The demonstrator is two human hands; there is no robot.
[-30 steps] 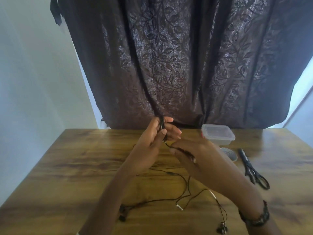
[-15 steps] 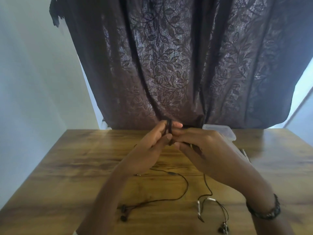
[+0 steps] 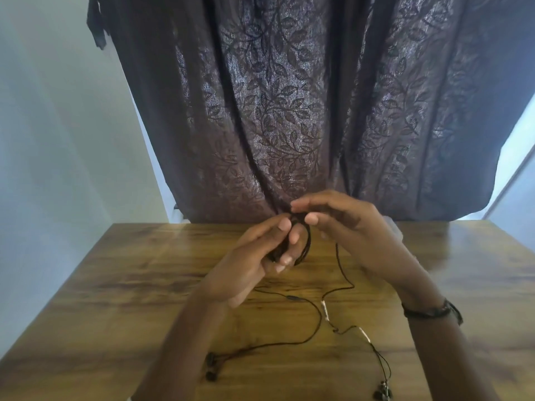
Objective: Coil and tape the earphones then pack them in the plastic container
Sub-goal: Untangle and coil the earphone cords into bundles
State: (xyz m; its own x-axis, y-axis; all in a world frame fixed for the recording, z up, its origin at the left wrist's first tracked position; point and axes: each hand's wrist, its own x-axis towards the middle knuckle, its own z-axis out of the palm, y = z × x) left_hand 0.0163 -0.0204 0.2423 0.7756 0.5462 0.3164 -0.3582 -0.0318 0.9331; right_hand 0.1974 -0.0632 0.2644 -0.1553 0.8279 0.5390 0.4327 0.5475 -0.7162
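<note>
plainly, the coiling step is underway, as i am judging it. behind everything a dark leaf-patterned curtain [image 3: 289, 111] is hanging, and below it a brown wood-grain table [image 3: 115, 285] is bearing the work. above the table the left hand [image 3: 260, 261] is holding a small coil of thin black earphone cord [image 3: 304, 241], loops wound round its fingers with the thumb pressing on top. the right hand [image 3: 353, 227] is hovering just beside the coil, fingers curled and pinching the cord as it is feeding round. the loose black cord [image 3: 318, 319] is trailing down across the table to the black earbuds [image 3: 211, 369] near the front edge and to another pair [image 3: 382, 393] at the right. the next move is calling for more winding, keeping the loops snug, then tape. the clear plastic container [image 3: 395, 227] is peeking out behind the right hand; what it is holding i cannot tell.
</note>
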